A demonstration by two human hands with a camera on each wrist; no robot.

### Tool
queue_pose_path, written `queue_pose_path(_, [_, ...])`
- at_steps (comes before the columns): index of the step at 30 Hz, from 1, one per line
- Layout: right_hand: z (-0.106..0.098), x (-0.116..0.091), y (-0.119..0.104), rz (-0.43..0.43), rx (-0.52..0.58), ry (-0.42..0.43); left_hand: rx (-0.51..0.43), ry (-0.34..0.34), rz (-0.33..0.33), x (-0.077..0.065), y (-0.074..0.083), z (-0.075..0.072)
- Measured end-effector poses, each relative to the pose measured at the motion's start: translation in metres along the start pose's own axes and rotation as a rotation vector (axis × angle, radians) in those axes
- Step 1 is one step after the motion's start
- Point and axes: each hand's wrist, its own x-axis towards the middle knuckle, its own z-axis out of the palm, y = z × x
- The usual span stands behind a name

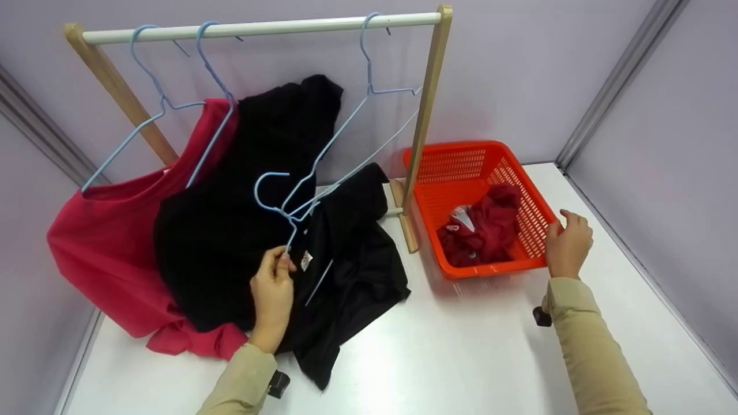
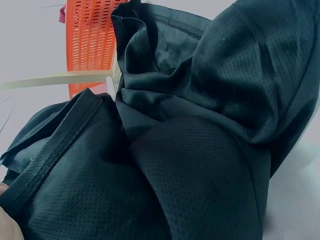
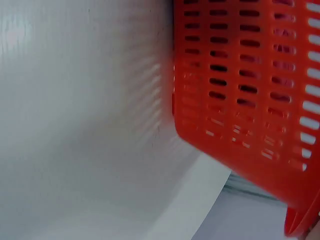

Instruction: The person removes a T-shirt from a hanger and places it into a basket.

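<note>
My left hand (image 1: 273, 291) pinches a light blue wire clothes hanger (image 1: 292, 230) below its hook. A black garment (image 1: 363, 259) with a white label hangs about the hanger's wire and spreads onto the table. In the left wrist view, a fingertip (image 2: 7, 222) lies beside the hem of black mesh fabric (image 2: 195, 165). At the near right corner of the orange plastic basket (image 1: 424, 222), my right hand (image 1: 568, 245) touches the rim, its fingers loosely bent. Dark red clothing (image 1: 499, 222) with a white tag lies crumpled inside. The right wrist view shows the basket's slotted wall (image 3: 235, 100).
A garment rack with a white bar (image 1: 300, 25) and wooden posts (image 1: 429, 104) stands at the back. From it hang blue hangers, one bare hanger (image 1: 368, 69) at the right, and a red shirt (image 1: 109, 242) and black shirt (image 1: 219, 248) at the left. Grey walls enclose the white table (image 1: 461, 351).
</note>
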Motion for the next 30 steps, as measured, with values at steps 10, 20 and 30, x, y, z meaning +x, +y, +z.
queue_pose_path(10, [0.02,-0.021,-0.1,-0.391,0.382,0.056,-0.092,-0.063,-0.105,0.001,0.004,0.005])
queue_pose_path(20, [0.035,-0.056,-0.199,-0.739,0.312,-0.582,-0.115,-0.091,-0.152,-0.003,0.004,0.005])
queue_pose_path(30, [0.062,-0.076,-0.246,-0.907,0.071,-0.736,-0.171,-0.255,-0.224,-0.003,0.014,-0.003])
